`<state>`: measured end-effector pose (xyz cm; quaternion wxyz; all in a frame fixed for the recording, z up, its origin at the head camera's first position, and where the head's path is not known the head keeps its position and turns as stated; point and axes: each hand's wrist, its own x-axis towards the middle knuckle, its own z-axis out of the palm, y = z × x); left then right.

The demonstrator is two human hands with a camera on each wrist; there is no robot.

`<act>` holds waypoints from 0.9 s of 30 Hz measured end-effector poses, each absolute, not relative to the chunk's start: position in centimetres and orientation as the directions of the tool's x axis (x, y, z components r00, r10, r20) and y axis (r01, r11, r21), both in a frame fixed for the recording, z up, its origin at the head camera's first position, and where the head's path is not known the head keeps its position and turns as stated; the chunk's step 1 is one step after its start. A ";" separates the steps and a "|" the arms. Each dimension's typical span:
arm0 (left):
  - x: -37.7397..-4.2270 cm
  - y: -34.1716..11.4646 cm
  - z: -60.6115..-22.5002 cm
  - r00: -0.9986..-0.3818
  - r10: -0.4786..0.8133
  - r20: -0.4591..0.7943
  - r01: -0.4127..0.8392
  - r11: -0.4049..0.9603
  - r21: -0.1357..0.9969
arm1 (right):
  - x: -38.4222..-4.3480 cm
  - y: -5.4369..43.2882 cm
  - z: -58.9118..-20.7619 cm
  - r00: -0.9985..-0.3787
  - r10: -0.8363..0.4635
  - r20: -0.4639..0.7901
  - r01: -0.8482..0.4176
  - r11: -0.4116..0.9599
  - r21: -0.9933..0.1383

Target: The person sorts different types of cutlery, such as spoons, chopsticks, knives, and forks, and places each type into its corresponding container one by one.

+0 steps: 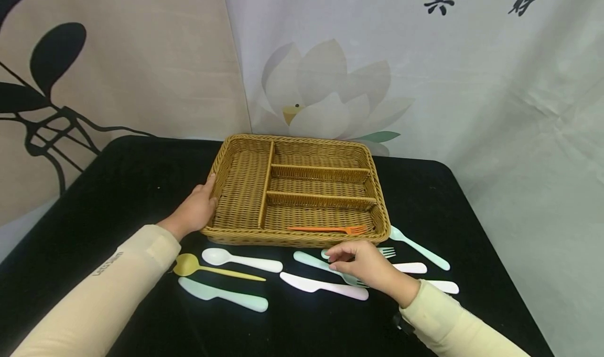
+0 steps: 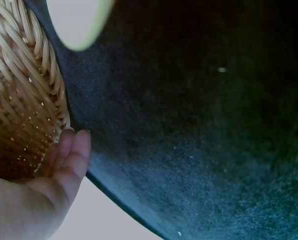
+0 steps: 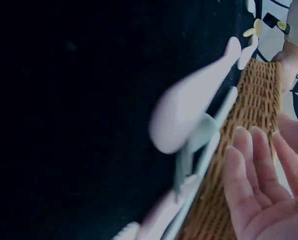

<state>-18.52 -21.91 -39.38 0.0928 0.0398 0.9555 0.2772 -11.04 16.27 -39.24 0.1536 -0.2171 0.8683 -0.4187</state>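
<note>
A pale fabric curtain [image 1: 472,95], printed with a large lotus and dark leaves, is hung behind a table [image 1: 165,163] covered in black cloth. On the table, toward its far edge, a wicker cutlery tray [image 1: 243,189] is set, divided into one long compartment at the left and three stacked compartments at the right.

The tray's left rim is gripped by the left hand [image 1: 194,210], with the fingers laid along the outside and the thumb over the edge. The right hand [image 1: 363,265] is held over the cutlery just before the tray's front wall; its fingers are loosely bent and spread from the thumb, and nothing is held.

At the near left, a mint-green knife [image 1: 224,295] is laid below a yellow spoon [image 1: 212,269] and a white spoon [image 1: 240,260]. A lilac knife [image 1: 325,285] is placed to the right, just below a mint-green fork [image 1: 321,263] whose tines are pointed right. A mint-green spoon [image 1: 422,249] is slanted outward from the tray's front right corner. The orange fork [image 1: 325,229] is lodged in the nearest right compartment, along the front wall. A second mint-green fork [image 1: 388,252] and two white handles [image 1: 410,268] are partly covered by the right hand and forearm.
</note>
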 end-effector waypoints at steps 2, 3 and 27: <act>-18.5 -21.9 -39.3 -0.979 0.126 -0.159 0.021 0.842 0.539 | -10.9 16.3 -39.5 -0.862 -0.497 -0.097 -0.231 0.556 -0.798; -18.5 -21.9 -39.3 -0.979 0.127 -0.159 0.022 0.843 0.537 | -10.9 16.4 -39.6 -0.864 -0.492 -0.104 -0.223 0.561 -0.798; -18.6 -22.1 -39.7 -0.979 0.123 -0.162 0.017 0.841 0.541 | -11.2 14.9 -40.4 -0.850 -0.507 -0.143 -0.352 0.749 -0.561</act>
